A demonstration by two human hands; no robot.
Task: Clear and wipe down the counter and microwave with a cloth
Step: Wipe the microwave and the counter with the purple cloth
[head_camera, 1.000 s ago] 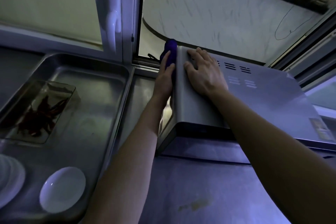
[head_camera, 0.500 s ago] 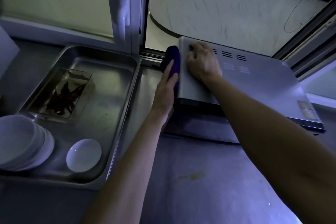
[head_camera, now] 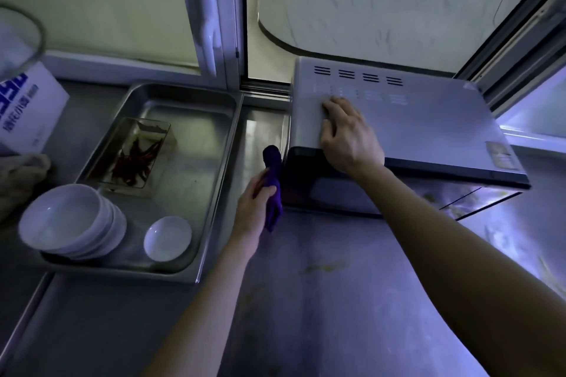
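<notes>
Head view, left grip: my left grip (head_camera: 255, 208) is curled round a purple cloth (head_camera: 272, 174), which stands upright out of the fist.
Cloth position: just beside the front left corner of the microwave (head_camera: 428, 125), above the table (head_camera: 337, 309); I cannot tell if it touches.
Right grip: my right grip (head_camera: 349, 138) lies flat on the microwave top near its left edge, fingers straight.
Table, left side: steel tray (head_camera: 190, 187) holding stacked white bowls (head_camera: 70, 217), a small white dish (head_camera: 167, 238) and a glass box of dried red chillies (head_camera: 137, 156).
Far left: white carton (head_camera: 27, 107), blue lettering.

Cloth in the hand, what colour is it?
The cloth is dark purple, best seen in the head view.
</notes>
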